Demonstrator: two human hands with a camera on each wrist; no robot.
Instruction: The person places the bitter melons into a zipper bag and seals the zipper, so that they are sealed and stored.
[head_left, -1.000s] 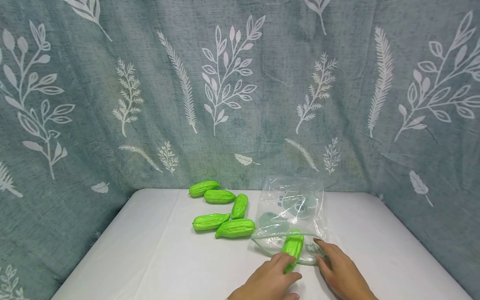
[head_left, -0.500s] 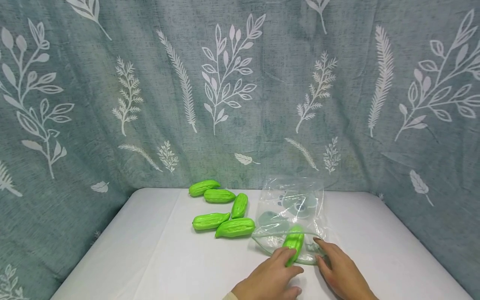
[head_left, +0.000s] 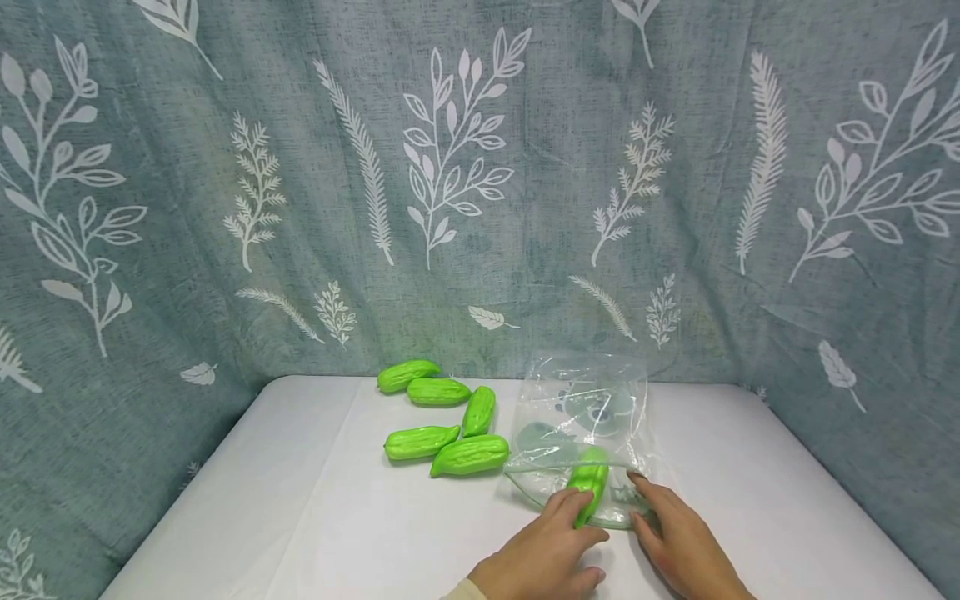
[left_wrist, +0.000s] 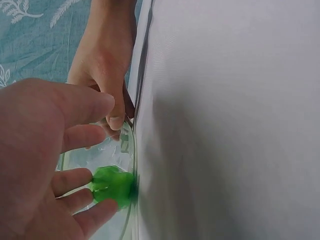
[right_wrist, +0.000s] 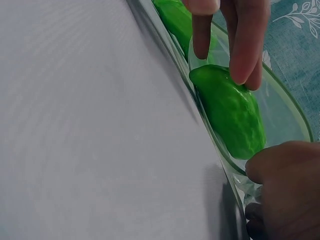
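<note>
In the mouth of the clear bag [head_left: 534,446], lower right of centre, the green gourd [head_left: 590,475] runs lengthwise up-frame from the nearer left hand [head_left: 542,548] — grip spread, fingertips touching it — while the right hand [head_left: 686,537] curls round the bag's edge.

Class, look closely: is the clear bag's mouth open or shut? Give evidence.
Open: the clear bag has its two green rims apart, and a green vegetable lies between them, touched by the left hand.
</note>
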